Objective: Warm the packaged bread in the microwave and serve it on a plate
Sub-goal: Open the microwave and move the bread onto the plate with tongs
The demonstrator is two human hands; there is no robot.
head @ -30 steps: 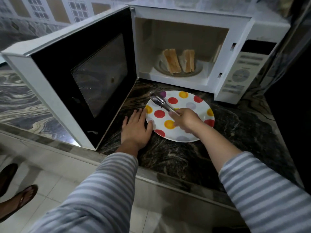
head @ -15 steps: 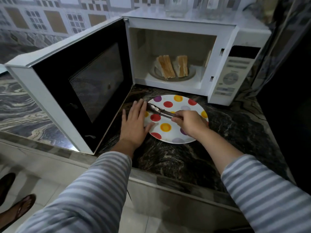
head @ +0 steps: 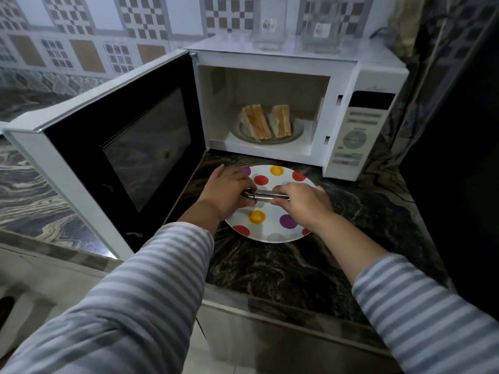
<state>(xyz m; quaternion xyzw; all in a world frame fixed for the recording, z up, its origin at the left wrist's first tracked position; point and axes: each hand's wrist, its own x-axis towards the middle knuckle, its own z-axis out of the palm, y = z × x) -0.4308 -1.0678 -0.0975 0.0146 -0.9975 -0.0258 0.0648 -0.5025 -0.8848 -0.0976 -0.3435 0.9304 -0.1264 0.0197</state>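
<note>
Patterned wall tiles (head: pixel 81 44), marble counter (head: pixel 283 265)

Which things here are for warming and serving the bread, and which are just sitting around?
For the job:
bread, in the microwave
spotted plate, on the counter
tongs, held by the left hand and right hand

Just sitting around:
two clear jars on top of the microwave
sandal on the floor

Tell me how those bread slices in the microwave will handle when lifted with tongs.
The bread slices stand on edge, leaning together, so they would likely topple if nudged. They look soft and light, so the tongs could dent them.
</note>
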